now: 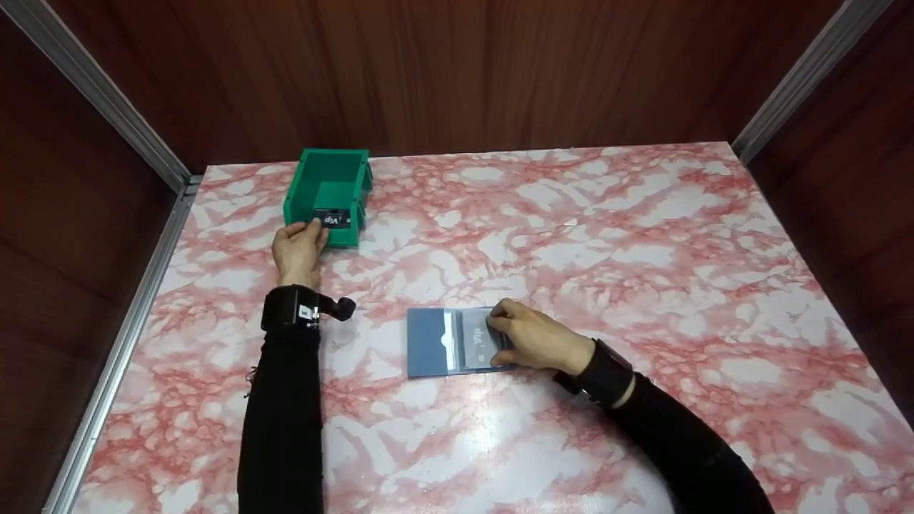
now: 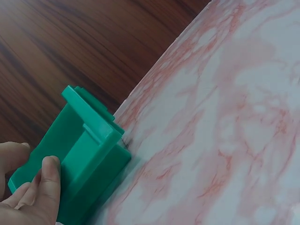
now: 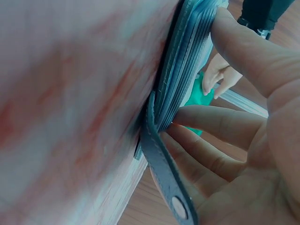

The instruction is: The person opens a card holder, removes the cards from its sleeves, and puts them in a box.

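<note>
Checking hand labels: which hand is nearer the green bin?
Left. The left hand is at the near end of the green bin, pinching a black card; the right hand is farther off, rightward and closer to the wearer, gripping the blue card holder.

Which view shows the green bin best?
Head view: it shows the green bin from above, interior included, left hand at its front. The left wrist view is closer, but the hand hides part; the right wrist view catches only patches.

Glare whitens the tabletop (image 1: pixel 607 250), which blurs in the right-wrist view.
</note>
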Available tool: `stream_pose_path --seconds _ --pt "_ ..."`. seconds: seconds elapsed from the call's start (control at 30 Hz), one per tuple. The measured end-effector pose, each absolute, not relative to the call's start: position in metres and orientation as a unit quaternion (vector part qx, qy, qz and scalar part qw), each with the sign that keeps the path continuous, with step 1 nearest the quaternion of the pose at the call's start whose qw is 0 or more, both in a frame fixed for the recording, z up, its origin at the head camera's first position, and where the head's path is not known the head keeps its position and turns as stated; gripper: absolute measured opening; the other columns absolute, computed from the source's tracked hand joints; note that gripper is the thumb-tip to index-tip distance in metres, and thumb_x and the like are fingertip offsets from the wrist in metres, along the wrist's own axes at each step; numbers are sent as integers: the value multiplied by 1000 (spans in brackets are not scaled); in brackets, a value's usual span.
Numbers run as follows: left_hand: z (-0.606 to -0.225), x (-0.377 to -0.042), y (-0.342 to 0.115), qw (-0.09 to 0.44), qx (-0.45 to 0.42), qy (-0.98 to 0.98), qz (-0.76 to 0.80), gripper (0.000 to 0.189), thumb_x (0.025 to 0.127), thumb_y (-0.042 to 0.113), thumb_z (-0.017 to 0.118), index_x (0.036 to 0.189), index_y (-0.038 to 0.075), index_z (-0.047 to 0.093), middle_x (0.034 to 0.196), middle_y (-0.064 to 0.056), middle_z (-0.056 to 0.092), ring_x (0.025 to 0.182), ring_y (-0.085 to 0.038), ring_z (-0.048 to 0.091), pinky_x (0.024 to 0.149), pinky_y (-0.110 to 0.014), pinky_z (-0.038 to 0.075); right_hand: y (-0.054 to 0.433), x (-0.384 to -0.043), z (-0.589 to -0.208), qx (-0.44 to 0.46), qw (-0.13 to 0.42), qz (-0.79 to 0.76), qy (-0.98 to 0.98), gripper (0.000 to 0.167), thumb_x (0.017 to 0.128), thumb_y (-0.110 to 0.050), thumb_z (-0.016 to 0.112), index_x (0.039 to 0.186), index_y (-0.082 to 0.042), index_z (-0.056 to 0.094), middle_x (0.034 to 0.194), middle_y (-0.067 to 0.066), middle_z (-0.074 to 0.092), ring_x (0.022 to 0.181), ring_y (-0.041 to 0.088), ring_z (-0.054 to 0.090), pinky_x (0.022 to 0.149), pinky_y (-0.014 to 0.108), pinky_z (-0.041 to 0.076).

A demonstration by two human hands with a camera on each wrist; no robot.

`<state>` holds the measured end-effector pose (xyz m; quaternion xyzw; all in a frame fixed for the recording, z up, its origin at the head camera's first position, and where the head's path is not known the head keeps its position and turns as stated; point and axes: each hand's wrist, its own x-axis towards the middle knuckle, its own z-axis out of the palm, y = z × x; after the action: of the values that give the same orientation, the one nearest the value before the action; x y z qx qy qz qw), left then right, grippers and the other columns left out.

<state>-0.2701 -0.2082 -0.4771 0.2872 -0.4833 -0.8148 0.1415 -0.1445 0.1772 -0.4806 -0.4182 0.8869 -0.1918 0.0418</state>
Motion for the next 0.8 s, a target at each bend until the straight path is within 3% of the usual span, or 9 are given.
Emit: stream_pose_path --seconds 0.3,0.57,0.8 --pt "-475 -265 -208 137 271 -549 -778 22 100 0 69 114 2 51 100 -9 57 73 -9 66 78 -16 60 177 -145 -481 -417 42 -191 888 57 86 -25 90 124 11 69 120 20 61 103 31 65 90 42 58" --pt "-466 -243 -196 95 202 -639 -737 27 104 7 65 125 0 51 104 -9 62 79 -9 71 88 -21 60 177 -145 -482 -418 44 -191 887 58 87 -25 90 125 12 68 120 20 61 103 31 65 89 42 58" --pt "-461 -207 -174 36 91 -733 -673 42 106 14 64 140 -6 50 110 -12 65 110 -36 71 103 -41 57 176 -145 -481 -418 42 -187 888 57 87 -26 90 124 12 69 121 21 61 103 31 66 90 42 58"
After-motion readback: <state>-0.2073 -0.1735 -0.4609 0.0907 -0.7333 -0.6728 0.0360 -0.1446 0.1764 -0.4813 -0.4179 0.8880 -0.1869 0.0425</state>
